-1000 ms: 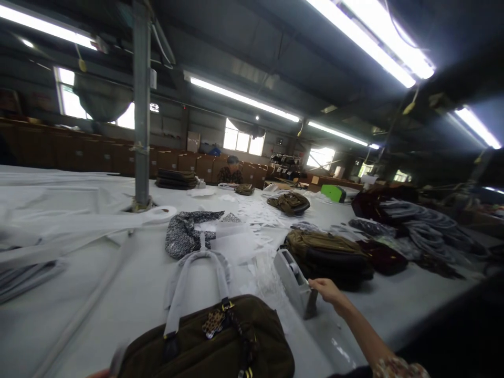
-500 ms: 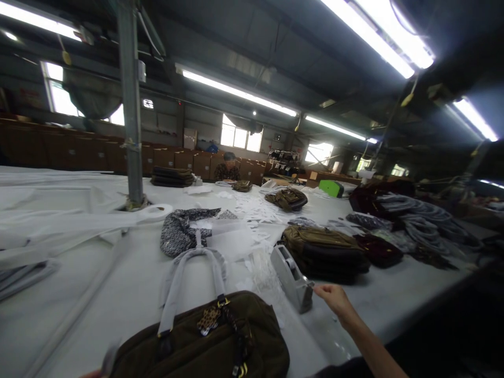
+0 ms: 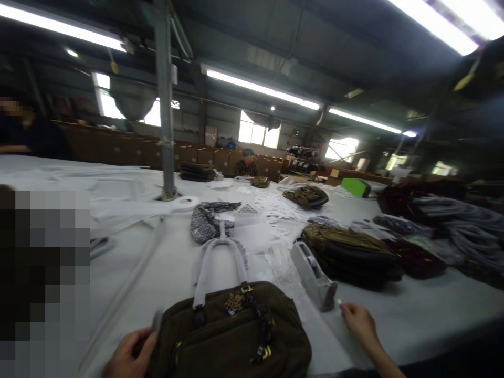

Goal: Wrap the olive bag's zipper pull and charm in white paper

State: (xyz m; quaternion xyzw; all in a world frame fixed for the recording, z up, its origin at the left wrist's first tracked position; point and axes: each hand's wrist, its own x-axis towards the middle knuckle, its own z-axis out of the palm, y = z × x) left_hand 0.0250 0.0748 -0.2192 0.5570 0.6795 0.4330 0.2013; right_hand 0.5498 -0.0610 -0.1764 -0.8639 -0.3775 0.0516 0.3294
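A dark olive-brown handbag (image 3: 236, 336) lies on the white table in front of me. Pale wrapping covers its raised handles (image 3: 200, 278), and a spotted charm (image 3: 235, 303) hangs on its front. At the bag's left side, my left hand (image 3: 132, 353) is closed with curled fingers, pinching a blurred grey strip (image 3: 157, 319). My right hand (image 3: 361, 324) is closed too, its fingertips pressed on a small whitish piece of tape (image 3: 339, 303). Just left of these fingertips stands a grey tape dispenser (image 3: 315, 278), apart from the hand.
Stacked olive bags (image 3: 350, 252) lie behind the dispenser, with dark red bags (image 3: 417, 257) to their right. A metal post (image 3: 164, 105) rises through the table. White scraps (image 3: 271, 205) are strewn mid-table. One person (image 3: 246, 164) is across the table, another (image 3: 35, 126) at far left.
My right hand has drawn back from the dispenser's end with the tape piece. The view has swung left, so more of my left hand shows, and a person appears at the left.
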